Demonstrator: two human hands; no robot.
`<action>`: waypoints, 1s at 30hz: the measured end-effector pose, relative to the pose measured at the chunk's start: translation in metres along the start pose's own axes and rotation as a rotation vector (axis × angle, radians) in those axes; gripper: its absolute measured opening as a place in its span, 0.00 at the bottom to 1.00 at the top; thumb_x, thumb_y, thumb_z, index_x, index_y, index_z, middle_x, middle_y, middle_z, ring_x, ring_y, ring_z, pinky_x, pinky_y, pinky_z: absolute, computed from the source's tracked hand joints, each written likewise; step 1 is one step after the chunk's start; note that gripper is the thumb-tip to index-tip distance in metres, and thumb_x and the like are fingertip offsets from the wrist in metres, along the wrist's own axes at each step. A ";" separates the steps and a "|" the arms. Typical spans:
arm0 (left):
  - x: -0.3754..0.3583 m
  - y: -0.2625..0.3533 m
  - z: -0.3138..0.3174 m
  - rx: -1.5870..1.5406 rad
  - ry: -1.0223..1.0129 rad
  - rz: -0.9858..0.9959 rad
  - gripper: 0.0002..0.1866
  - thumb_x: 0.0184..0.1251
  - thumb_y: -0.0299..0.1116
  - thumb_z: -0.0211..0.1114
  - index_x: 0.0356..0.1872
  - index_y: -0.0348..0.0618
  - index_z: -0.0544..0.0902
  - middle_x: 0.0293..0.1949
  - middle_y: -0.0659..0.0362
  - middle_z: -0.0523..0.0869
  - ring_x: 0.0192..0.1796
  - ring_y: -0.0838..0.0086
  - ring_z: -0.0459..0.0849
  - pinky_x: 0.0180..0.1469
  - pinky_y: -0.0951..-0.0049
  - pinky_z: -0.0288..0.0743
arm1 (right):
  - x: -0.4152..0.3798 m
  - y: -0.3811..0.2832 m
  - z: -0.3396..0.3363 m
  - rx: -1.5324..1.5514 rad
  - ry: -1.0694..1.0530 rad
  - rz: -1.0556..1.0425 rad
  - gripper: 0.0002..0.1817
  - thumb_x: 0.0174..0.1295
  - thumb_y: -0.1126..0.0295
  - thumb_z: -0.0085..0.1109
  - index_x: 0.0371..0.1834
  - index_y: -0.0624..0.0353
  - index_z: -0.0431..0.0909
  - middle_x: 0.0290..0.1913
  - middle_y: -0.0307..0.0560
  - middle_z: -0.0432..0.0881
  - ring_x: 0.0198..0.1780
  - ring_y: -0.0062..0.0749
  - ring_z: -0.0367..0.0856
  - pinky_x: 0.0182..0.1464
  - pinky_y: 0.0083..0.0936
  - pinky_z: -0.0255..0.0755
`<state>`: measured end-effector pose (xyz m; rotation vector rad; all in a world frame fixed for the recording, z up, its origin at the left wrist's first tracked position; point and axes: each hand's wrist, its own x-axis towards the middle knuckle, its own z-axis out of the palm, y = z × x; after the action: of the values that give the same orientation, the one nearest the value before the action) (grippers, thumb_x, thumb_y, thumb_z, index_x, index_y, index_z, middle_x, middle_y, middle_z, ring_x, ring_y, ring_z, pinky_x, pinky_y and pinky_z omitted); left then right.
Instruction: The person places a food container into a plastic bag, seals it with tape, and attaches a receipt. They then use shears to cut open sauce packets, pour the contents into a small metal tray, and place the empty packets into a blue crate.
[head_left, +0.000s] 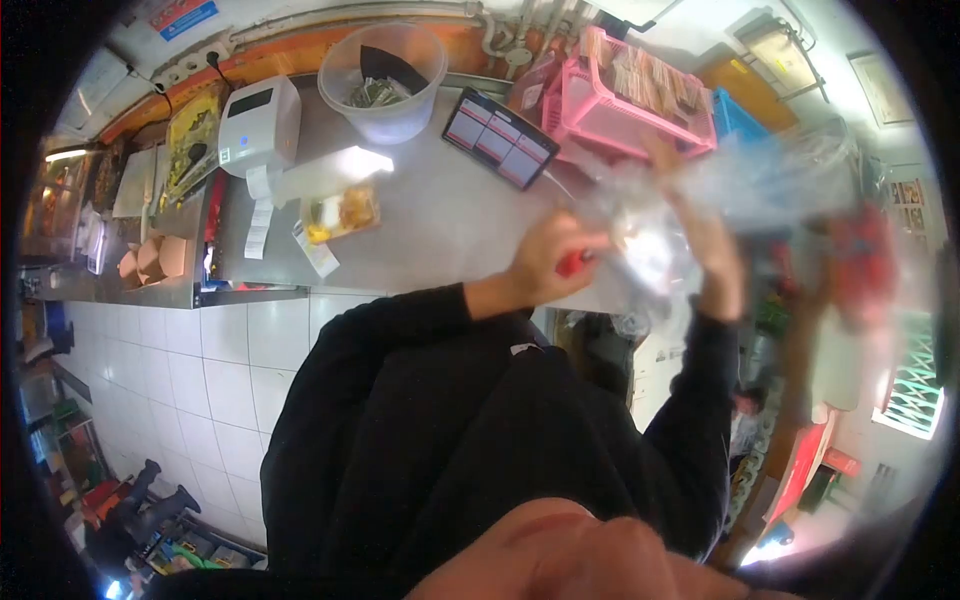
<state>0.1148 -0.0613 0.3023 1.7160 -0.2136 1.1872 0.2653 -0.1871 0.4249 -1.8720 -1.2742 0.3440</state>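
Observation:
My left hand (555,262) is closed around a small red object (574,262), with its fingertips right at a clear plastic bag (640,245). Something white and shiny shows through the bag, and the plastic streams off toward the right. Against the bag's right side is my right hand (718,262), blurred by motion, its fingers pointing up and away from me. Both hands are over the right end of the metal counter (420,235). A clear-lidded food box (342,213), holding white and yellow-brown food, sits on the counter to the left, on a printed slip.
A tablet (500,138) lies behind my hands. Beyond it stands a pink basket (625,110) packed with paper bundles. Further left are a translucent bucket (385,110) and a label printer (260,125) trailing paper (258,230). Brown paper boxes (155,260) stand at the far left.

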 end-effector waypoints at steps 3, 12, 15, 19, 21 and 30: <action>-0.030 0.004 0.024 -0.330 -0.466 -0.163 0.22 0.55 0.35 0.66 0.50 0.37 0.75 0.42 0.51 0.80 0.40 0.64 0.79 0.44 0.65 0.73 | -0.040 0.048 -0.028 -0.280 -0.249 0.001 0.27 0.64 0.53 0.43 0.56 0.65 0.71 0.58 0.51 0.73 0.62 0.38 0.66 0.63 0.28 0.57; -0.033 -0.021 0.087 -2.014 -0.979 -1.416 0.60 0.43 0.83 0.28 0.64 0.38 0.62 0.55 0.38 0.73 0.52 0.48 0.78 0.45 0.52 0.78 | -0.117 0.078 -0.004 0.633 0.136 0.255 0.21 0.66 0.54 0.38 0.24 0.58 0.66 0.34 0.53 0.79 0.52 0.40 0.72 0.59 0.36 0.59; -0.025 -0.022 0.106 -1.883 -1.072 -1.457 0.59 0.43 0.83 0.25 0.68 0.42 0.56 0.60 0.38 0.68 0.55 0.44 0.74 0.49 0.46 0.75 | -0.116 0.072 -0.021 0.769 0.108 0.043 0.21 0.66 0.54 0.38 0.18 0.55 0.61 0.29 0.54 0.79 0.49 0.42 0.73 0.57 0.37 0.60; 0.001 0.004 0.138 -1.301 -0.712 -1.458 0.49 0.53 0.76 0.38 0.68 0.47 0.56 0.64 0.49 0.65 0.60 0.48 0.70 0.54 0.50 0.72 | -0.130 0.096 -0.034 0.915 -0.044 0.005 0.21 0.66 0.55 0.40 0.20 0.57 0.67 0.32 0.55 0.80 0.53 0.42 0.73 0.55 0.33 0.62; -0.001 -0.003 0.154 -1.227 -0.670 -1.503 0.46 0.56 0.72 0.43 0.67 0.47 0.57 0.63 0.50 0.66 0.61 0.48 0.69 0.56 0.51 0.71 | -0.135 0.107 -0.046 0.912 -0.064 0.046 0.21 0.66 0.55 0.41 0.24 0.59 0.73 0.37 0.57 0.81 0.56 0.42 0.72 0.55 0.33 0.62; 0.014 -0.067 0.170 -0.503 -0.579 -0.175 0.22 0.53 0.44 0.68 0.43 0.40 0.76 0.42 0.54 0.80 0.46 0.64 0.77 0.52 0.67 0.68 | -0.153 0.171 -0.070 1.096 0.368 0.038 0.25 0.66 0.56 0.41 0.62 0.56 0.68 0.67 0.53 0.63 0.60 0.37 0.69 0.59 0.32 0.63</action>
<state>0.2670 -0.1585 0.2682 1.5409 -0.6402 0.4284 0.3499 -0.3774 0.3065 -0.9432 -0.5715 0.5435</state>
